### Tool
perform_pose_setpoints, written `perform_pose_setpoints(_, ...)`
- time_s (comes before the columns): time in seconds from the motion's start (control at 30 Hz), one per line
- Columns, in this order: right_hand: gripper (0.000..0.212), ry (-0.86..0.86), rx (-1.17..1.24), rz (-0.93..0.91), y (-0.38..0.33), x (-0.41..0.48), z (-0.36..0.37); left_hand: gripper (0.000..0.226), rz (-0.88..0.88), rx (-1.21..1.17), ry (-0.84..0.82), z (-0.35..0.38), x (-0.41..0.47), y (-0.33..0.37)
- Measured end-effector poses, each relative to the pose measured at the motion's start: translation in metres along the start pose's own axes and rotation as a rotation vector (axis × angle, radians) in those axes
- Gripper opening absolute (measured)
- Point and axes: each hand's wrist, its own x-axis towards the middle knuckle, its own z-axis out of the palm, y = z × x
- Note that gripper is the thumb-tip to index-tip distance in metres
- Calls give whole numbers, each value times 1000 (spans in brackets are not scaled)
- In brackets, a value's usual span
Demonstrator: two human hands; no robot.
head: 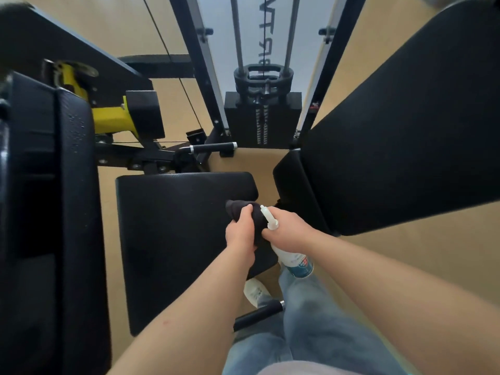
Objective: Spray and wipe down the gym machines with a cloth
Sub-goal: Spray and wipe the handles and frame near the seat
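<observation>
black cloth (236,209), soft and limp, sits bunched and gripped in our left hand (240,234) at frame centre above the seat pad (173,239); our right hand (287,229) clasps the light, likely slippery spray bottle (297,262) by its neck.

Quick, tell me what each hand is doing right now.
Left hand: closed, gripping the cloth.
Right hand: closed, holding the spray bottle.

One cloth (234,206), one bottle (297,263), two hands (240,235) (290,228)
</observation>
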Motion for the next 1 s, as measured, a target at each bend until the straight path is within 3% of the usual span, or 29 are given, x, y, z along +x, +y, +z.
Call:
perform_pose_setpoints(0.13,12,-21,-44,-61,-17,26,-10,42,-53,-213,-91,-8,7,26)
perform_pose_setpoints(0.3,24,-107,-75,-149,-39,67,-23,38,-59,-320,-83,-15,30,55)
perform_pose_setpoints(0.43,22,-184,-115,-210,-53,116,-31,56,-75,-428,-15,-13,56,74)
perform_pose_setpoints(0.63,25,-283,-100,-293,-67,174,-37,59,-112,-338,202,-7,98,115)
perform_pose_setpoints(0.87,27,-377,58,-247,-74,220,-48,38,-247,-398,59,-5,118,156)
perform_pose_setpoints(1.0,36,-342,51,-213,-73,248,-54,41,-168,-348,139,-4,141,167)
